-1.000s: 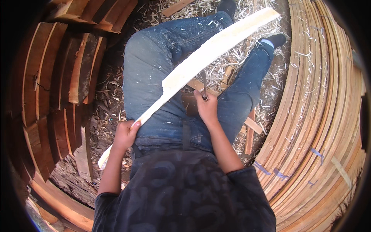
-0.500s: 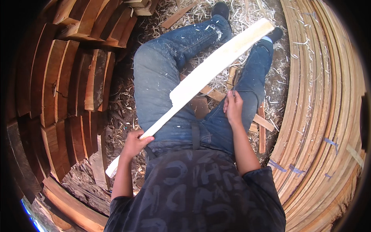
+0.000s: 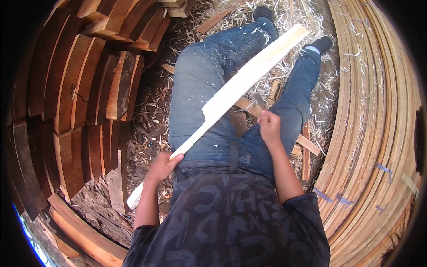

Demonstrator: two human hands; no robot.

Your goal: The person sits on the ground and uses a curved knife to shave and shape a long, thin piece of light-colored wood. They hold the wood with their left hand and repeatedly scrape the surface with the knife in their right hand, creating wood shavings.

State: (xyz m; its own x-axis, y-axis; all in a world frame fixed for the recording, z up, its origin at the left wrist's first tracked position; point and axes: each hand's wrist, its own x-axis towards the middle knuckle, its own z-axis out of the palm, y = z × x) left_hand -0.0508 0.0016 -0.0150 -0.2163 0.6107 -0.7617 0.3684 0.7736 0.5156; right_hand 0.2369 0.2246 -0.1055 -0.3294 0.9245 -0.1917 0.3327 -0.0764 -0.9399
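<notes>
My left hand (image 3: 164, 166) is wrapped round the narrow handle of a pale, bare wooden bat (image 3: 251, 75), shaped like a cricket bat. It lies slanting across my lap, its broad blade reaching to the far right between my lower legs and its handle end sticking out past my left forearm. In my right hand (image 3: 270, 126), closed above my right thigh, is a small grey blade-like tool (image 3: 258, 99). That tool is blurred and its grip is hidden in my fingers. A gap separates it from the bat.
Stacked thick wooden boards (image 3: 66, 84) rise at the left. Long, thin planks (image 3: 369, 111) are piled along the right side. Pale curled shavings (image 3: 289, 13) cover the ground around my feet, and wood offcuts (image 3: 307, 144) lie between and beside my legs.
My right hand has turned, and the grey tool now shows beyond its fingers. The whole view has shifted slightly; the left hand keeps its hold on the bat's handle.
</notes>
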